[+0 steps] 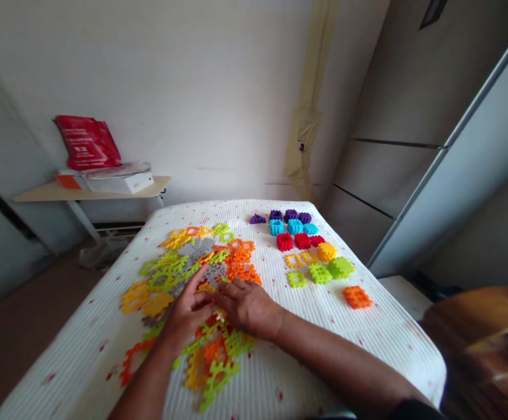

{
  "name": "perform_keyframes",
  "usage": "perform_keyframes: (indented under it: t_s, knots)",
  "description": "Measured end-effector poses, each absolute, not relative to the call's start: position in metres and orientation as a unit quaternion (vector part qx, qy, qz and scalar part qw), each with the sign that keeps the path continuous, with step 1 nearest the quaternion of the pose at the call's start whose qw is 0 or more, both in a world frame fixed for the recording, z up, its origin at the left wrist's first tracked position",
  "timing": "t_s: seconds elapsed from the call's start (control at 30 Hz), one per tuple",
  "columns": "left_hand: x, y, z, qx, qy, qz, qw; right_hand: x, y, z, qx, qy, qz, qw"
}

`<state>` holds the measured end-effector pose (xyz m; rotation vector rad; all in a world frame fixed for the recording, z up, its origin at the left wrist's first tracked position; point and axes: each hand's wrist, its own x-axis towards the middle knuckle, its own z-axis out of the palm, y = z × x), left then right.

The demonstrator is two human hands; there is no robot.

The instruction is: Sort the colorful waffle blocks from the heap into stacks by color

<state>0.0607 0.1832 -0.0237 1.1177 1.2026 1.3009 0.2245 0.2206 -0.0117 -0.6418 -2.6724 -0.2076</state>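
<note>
- White quilted bed (pixel 319 361) fills the lower middle of the frame, its far edge meeting the wall and its right edge running toward the lower right corner.
- Narrow wooden shelf (pixel 91 191) at upper left carries a red bag (pixel 86 143) and a white box (pixel 120 184).
- Loose pile of interlocking plastic waffle blocks (pixel 197 251) spreads over the bed's left-centre, short of its left edge.
- Sorted rows of blocks (pixel 300 245) stand at upper right, with white cover between them and the pile.
- Orange block (pixel 357 297) sits apart, nearest the right edge.
- Left hand (pixel 188 309) and right hand (pixel 249 306) press low on the pile, fingers almost meeting around a small yellow piece (pixel 220 315); whether either grip has closed on it, I cannot tell.
</note>
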Motion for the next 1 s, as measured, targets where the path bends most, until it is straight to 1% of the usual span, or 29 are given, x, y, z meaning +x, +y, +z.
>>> perform_keyframes:
  t_s: [0.17,0.27,0.33,0.43,0.47,0.53,0.57,0.67,0.83,1.0]
  knots:
    - [0.059,0.182,-0.021,0.467,0.513,0.536,0.481,0.237,0.23,-0.002,-0.228,-0.96,-0.049,0.157]
    - [0.054,0.181,-0.018,0.459,0.531,0.559,0.442,0.268,0.251,0.014,-0.247,-0.955,-0.021,0.163]
    - [0.051,0.181,-0.017,0.448,0.542,0.572,0.422,0.301,0.269,0.029,-0.287,-0.943,-0.022,0.167]
    - [0.048,0.183,-0.018,0.444,0.552,0.573,0.412,0.358,0.299,0.052,-0.397,-0.904,-0.048,0.15]
    - [0.048,0.184,-0.019,0.445,0.552,0.571,0.413,0.377,0.308,0.059,-0.438,-0.887,-0.059,0.133]
    - [0.048,0.185,-0.021,0.453,0.551,0.563,0.418,0.41,0.326,0.067,-0.514,-0.852,-0.072,0.061]
    - [0.048,0.186,-0.022,0.458,0.55,0.557,0.422,0.423,0.334,0.068,-0.545,-0.835,-0.073,0.024]
    - [0.047,0.188,-0.025,0.472,0.553,0.538,0.427,0.45,0.353,0.063,-0.578,-0.813,-0.061,-0.035]
    - [0.043,0.189,-0.028,0.472,0.558,0.533,0.427,0.465,0.369,0.047,-0.589,-0.803,-0.029,-0.087]
    - [0.041,0.19,-0.03,0.476,0.561,0.528,0.424,0.466,0.374,0.04,-0.591,-0.8,-0.014,-0.106]
